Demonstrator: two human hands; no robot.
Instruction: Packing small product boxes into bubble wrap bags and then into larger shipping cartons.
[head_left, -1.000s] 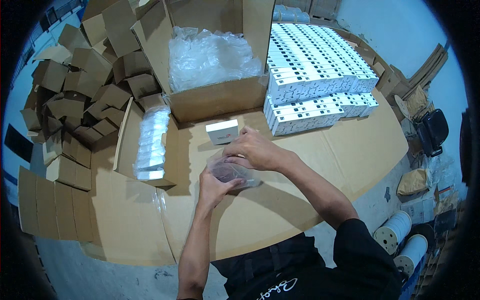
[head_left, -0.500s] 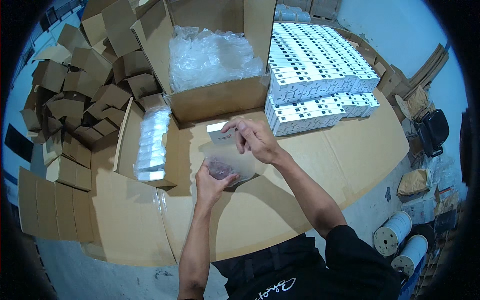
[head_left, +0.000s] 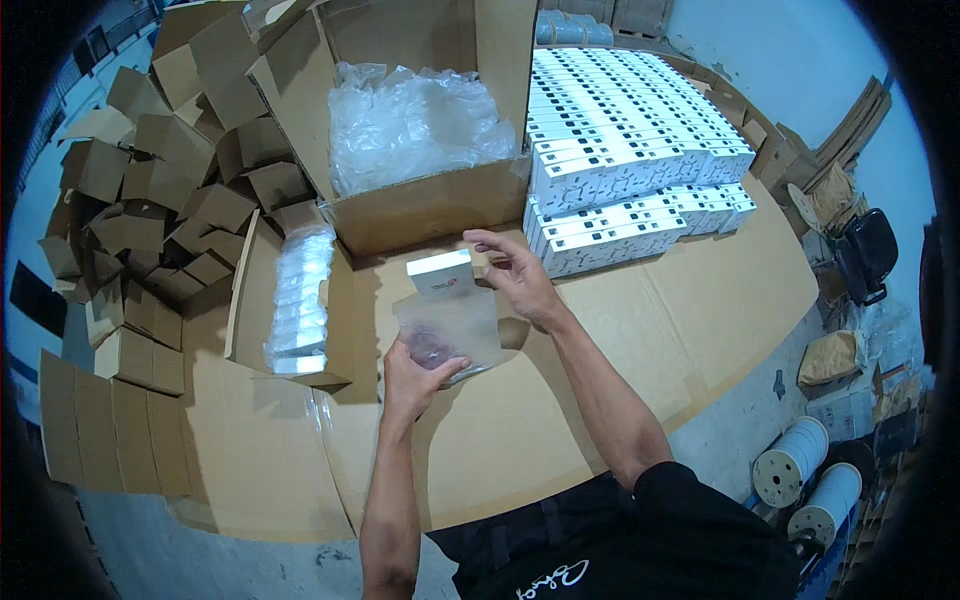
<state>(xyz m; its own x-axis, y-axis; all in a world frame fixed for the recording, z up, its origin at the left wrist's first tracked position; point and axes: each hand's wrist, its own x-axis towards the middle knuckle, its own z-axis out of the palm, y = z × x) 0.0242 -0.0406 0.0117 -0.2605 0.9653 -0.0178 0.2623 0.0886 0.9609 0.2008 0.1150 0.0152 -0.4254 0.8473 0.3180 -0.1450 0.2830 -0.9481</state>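
Observation:
My left hand is closed round the lower part of a clear plastic bag, thumb across its front. A small white box with a red mark stands upright at the bag's mouth, its upper part sticking out. Whether its lower end is inside the bag or behind it, I cannot tell for certain. Just right of the box is my right hand, fingers apart and partly bent, holding nothing.
An open carton of clear bags stands ahead. Left of it, a shallow cardboard tray holds a row of bagged white boxes. Stacked white boxes fill the back right. Empty cardboard boxes are heaped at the left. Cardboard covers the table.
My right hand has drawn off to the right of the white box, uncovering its front and the red mark. My left hand still holds the bag, and the view has shifted slightly.

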